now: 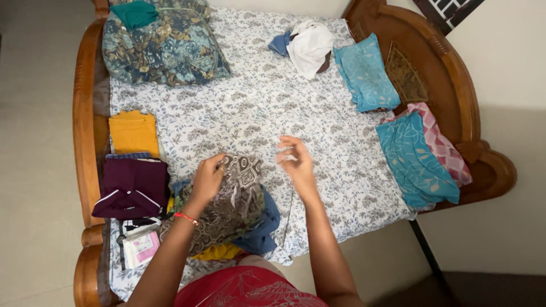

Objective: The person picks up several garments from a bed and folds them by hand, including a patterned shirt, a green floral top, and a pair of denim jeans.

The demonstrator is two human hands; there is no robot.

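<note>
Gripping brown patterned cloth (236, 196) w/ left hand (207, 179), bunched atop clothes pile at bed's (256, 108) near edge. Right hand (296, 162) just beside, fingers loosely spread, holding nothing visible. Maroon shirt (132, 187) & yellow fold (133, 132) lie left.

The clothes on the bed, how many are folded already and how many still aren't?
Done: a yellow folded piece and a maroon shirt lie flat by the bed's edge. In hand: the left hand grips a brown patterned cloth; the right hand hovers beside it, empty as far as shows. Left: the loose pile underneath and the white heap farther up.
</note>
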